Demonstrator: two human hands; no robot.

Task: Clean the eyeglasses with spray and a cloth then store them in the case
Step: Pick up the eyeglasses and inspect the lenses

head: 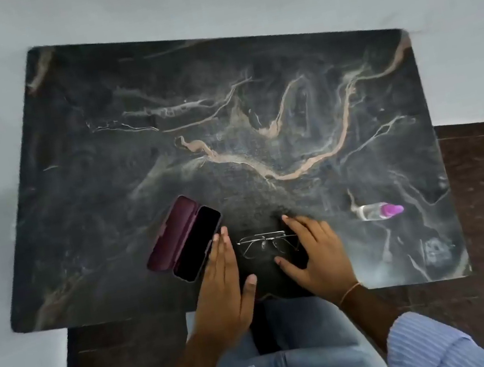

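Dark marble table [222,115], pale floor around. Eyeglasses [265,243] lie near front edge on what may be dark cloth (hard to tell against marble). Left hand [225,286] flat, fingers spread loose; right hand [317,251] likewise, grasping nothing. Maroon case [184,237] open, left. Spray bottle [379,210] lies right.

eyeglasses [265,244] between open hands, case [184,238] left, spray bottle [379,211] right
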